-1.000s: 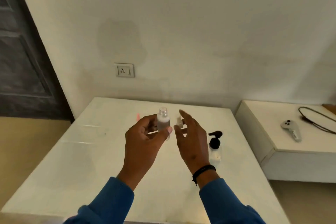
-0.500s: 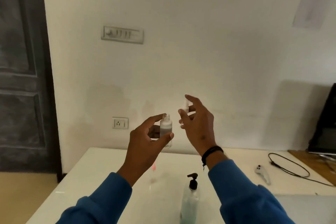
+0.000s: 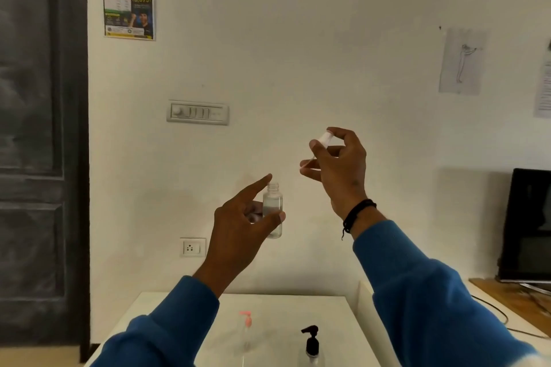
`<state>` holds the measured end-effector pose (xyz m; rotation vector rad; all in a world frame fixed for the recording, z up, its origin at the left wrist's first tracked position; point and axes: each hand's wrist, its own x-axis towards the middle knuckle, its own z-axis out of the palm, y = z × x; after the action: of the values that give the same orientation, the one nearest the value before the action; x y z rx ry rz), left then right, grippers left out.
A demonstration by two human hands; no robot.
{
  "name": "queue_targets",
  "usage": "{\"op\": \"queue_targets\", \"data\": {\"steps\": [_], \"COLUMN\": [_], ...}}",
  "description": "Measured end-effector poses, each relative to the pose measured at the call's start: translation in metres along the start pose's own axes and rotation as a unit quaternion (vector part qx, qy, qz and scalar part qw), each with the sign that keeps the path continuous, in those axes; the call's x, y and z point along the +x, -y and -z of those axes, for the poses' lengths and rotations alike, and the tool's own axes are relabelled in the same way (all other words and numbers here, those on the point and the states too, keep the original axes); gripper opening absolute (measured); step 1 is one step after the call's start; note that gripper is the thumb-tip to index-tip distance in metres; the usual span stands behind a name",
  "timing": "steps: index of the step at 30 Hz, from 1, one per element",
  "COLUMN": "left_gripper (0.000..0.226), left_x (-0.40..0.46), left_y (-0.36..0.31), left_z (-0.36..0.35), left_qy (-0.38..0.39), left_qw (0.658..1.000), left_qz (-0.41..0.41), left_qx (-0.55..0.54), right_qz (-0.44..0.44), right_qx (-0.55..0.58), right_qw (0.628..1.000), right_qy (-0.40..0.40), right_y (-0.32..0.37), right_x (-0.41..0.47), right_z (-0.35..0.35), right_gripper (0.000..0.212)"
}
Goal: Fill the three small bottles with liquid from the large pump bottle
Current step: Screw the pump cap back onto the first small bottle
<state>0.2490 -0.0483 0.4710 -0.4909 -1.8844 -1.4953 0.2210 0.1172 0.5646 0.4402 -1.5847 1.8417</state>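
My left hand [image 3: 241, 226] holds a small clear bottle [image 3: 272, 208] upright in the air, thumb across its front, its neck uncapped. My right hand [image 3: 340, 164] is raised higher and to the right, pinching the bottle's white cap [image 3: 325, 138], from which a thin tube hangs down. Below, on the white table [image 3: 277, 307], stands the clear pump bottle with a black pump head [image 3: 311, 340], cut off by the frame's bottom edge. A pink pump top with a thin tube [image 3: 246, 319] stands left of it; its bottle is hard to make out.
A second white surface [image 3: 489, 316] with a black cable adjoins the table on the right, with a dark monitor [image 3: 527, 226] behind it. A dark door [image 3: 41, 143] fills the left. The wall carries a switch panel, a socket and a poster.
The view has tilted upward. My right hand has lifted the cap up and to the right, away from the bottle's neck. My left hand keeps the bottle upright.
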Motion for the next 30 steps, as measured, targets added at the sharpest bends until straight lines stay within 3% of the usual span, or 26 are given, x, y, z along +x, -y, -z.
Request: {"op": "queue_targets", "data": {"steps": [12, 30], "left_gripper": [0.065, 0.067], "left_x": [0.004, 0.009], "left_y": [-0.012, -0.016], "left_z": [-0.005, -0.003], "left_qy": [0.007, -0.004], "left_qw": [1.0, 1.0], "left_qz": [-0.012, -0.029], "left_qx": [-0.012, 0.0], "right_qz": [-0.083, -0.061], "right_qx": [0.247, 0.155], "right_qw": [0.963, 0.985], "right_qy": [-0.064, -0.047], "right_y": [0.038, 0.027], "right_x": [0.001, -0.009], "right_z": [-0.007, -0.012], "right_gripper": [0.037, 0.036]}}
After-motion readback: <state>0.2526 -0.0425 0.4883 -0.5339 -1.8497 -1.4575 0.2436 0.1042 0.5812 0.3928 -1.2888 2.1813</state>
